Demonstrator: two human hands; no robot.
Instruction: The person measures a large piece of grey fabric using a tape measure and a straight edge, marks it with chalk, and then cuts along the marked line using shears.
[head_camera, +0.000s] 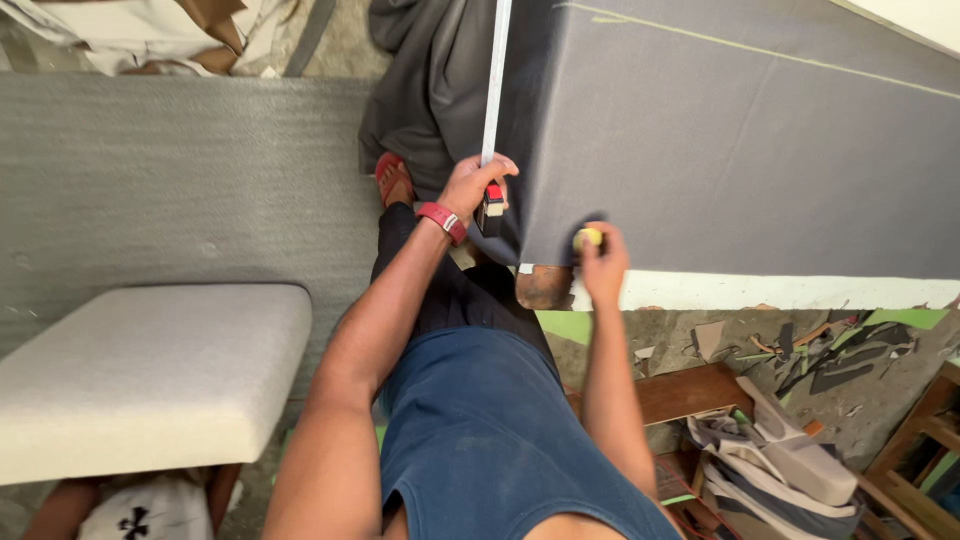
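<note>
White cushion (150, 370) far left. Left hand (470, 185) clamped on tape measure (492, 205), its white tape (496, 80) stretched up along dark grey fabric (740, 150). Right hand (603, 265) just beside, pinching yellow chalk (587, 237) against the fabric. Scraps (820, 350) on floor, right.

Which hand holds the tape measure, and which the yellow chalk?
The left hand, with the red wristband, holds the tape measure; the right hand pinches the yellow chalk against the grey fabric.
</note>
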